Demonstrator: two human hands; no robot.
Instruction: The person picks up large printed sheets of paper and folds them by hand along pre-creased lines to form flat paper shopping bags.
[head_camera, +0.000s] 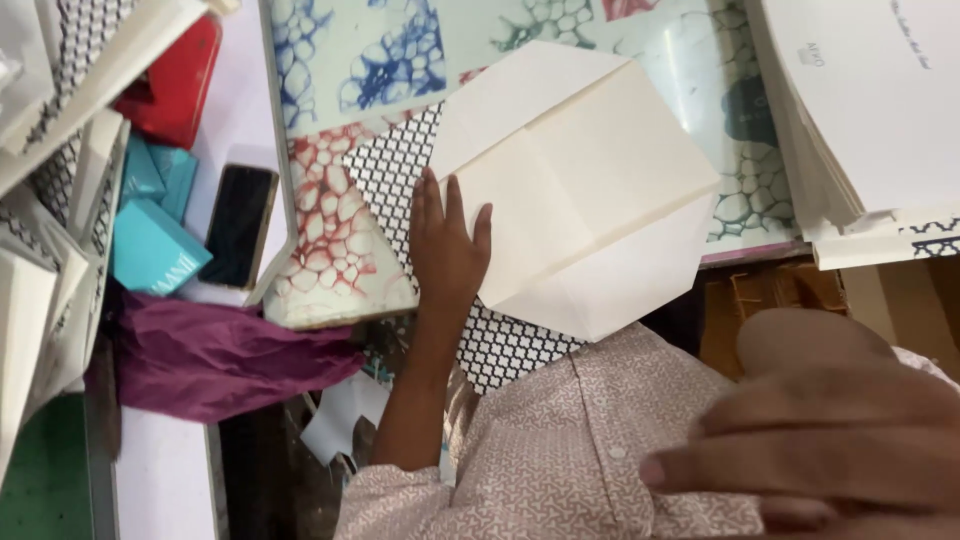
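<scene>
My left hand (447, 245) lies flat, palm down and fingers spread. It rests on a black-and-white lattice sheet (395, 175), and its thumb touches the left edge of a cream folded paper sheet (590, 190). The cream sheet has creases and a flap pointing towards me. My right hand (830, 440) is close to the camera at the lower right, blurred. Its fingers are stretched out to the left and nothing shows in it. My patterned pink shirt (560, 450) fills the lower middle.
A marbled board (340, 250) lies under the sheets. A dark phone (238, 225), teal boxes (150, 250) and a red box (175, 85) sit at the left, with a purple cloth (220, 360) below them. A stack of white sheets (860, 110) is at the upper right.
</scene>
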